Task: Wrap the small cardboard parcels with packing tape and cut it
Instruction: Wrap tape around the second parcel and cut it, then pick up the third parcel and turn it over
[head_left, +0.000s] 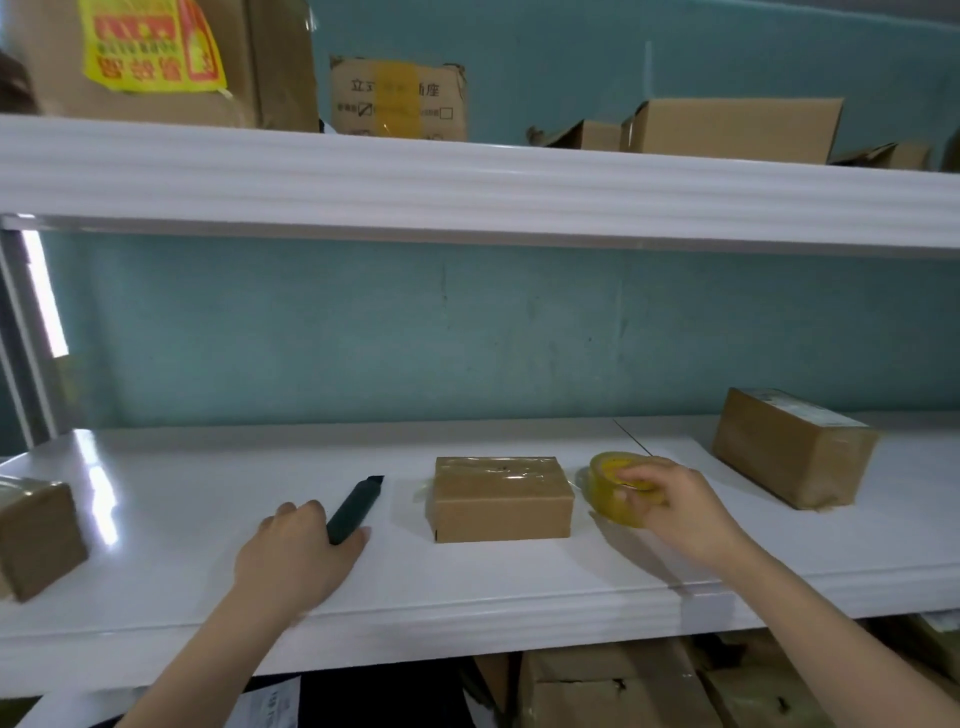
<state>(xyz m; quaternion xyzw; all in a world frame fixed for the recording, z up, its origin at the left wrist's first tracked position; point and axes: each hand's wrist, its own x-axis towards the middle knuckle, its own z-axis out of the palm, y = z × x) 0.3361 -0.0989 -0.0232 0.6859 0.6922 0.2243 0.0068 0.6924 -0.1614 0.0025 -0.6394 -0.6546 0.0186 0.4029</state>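
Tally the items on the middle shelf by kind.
Parcels: 3
Tape roll: 1
Cutter: 1
Total: 5

Three parcels (501, 506), one tape roll (608, 493) and one cutter (356, 506) lie on the shelf (208, 483). Two hands show: left hand (298, 551), right hand (680, 506). At least five boxes (732, 130) stand above.

Brown cardboard parcel (501, 501) under glossy clear tape; yellow translucent tape roll (618, 491); dark green cutter (356, 506); white shelf (467, 582); teal wall (363, 332).
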